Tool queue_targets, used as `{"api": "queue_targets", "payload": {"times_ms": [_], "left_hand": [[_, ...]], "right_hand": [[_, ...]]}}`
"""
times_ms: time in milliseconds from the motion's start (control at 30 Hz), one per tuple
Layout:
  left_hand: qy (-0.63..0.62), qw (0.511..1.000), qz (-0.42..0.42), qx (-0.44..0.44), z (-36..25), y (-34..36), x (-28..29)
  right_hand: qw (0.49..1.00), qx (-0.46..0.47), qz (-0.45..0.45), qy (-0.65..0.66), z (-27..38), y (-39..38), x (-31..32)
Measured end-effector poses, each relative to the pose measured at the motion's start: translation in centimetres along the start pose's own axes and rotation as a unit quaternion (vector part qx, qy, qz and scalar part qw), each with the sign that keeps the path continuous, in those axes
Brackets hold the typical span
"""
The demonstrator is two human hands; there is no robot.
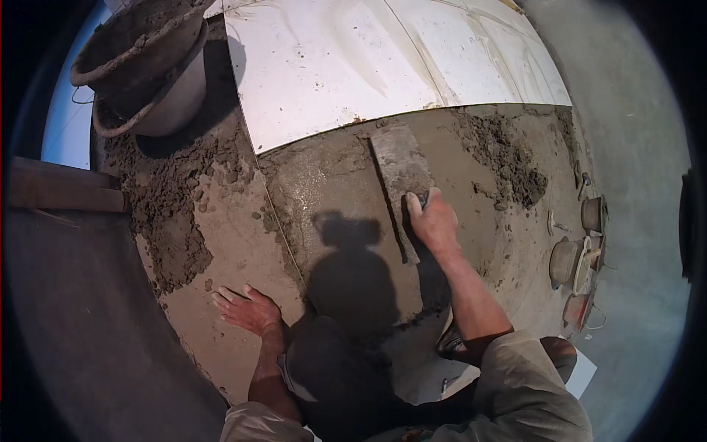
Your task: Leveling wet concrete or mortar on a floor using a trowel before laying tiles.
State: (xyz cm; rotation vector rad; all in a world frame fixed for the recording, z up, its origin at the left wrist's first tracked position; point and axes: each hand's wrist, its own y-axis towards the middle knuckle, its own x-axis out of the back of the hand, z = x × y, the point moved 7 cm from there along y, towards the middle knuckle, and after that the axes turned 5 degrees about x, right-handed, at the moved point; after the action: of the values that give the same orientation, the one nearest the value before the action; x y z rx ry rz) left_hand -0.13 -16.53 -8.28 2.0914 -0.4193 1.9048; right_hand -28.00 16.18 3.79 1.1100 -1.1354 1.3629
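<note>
My right hand [436, 221] is wrapped round the handle of a long flat trowel [402, 162], its blade coated in grey mortar. The blade lies on a bed of wet mortar [309, 184], pointing away from me toward a white tile. Its handle is mostly hidden under my fingers. Off to the left, my left hand [249, 309] rests on the mortar-smeared ground with its fingers spread, holding nothing. A taut string [283, 232] runs along the left side of the wet bed, between my two hands. My shadow falls across the mortar's near part.
Large white tiles [317, 66] border the bed on the far side. Two stacked, mortar-crusted tubs [173, 99] stand at the far left above crumbly mortar [173, 243]. More loose mortar [515, 166] lies right of the trowel. Several small buckets [564, 261] and tools line the right edge.
</note>
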Motion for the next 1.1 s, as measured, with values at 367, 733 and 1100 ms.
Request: {"api": "queue_targets", "payload": {"times_ms": [367, 733, 1100], "left_hand": [[-0.004, 1.0, 0.003, 0.002, 0.0, 0.1, -0.2], [-0.003, 1.0, 0.016, 0.009, -0.3, 0.3, 0.0], [0.006, 1.0, 0.014, 0.012, 0.7, 0.4, -0.2]], "right_hand": [[0.916, -0.043, -0.131, 0.377, 1.9, -0.6, 5.3], [0.849, -0.06, -0.154, 0.502, 5.6, 7.0, 0.1], [0.932, -0.043, -0.129, 0.337, 6.2, 5.5, 0.0]]}}
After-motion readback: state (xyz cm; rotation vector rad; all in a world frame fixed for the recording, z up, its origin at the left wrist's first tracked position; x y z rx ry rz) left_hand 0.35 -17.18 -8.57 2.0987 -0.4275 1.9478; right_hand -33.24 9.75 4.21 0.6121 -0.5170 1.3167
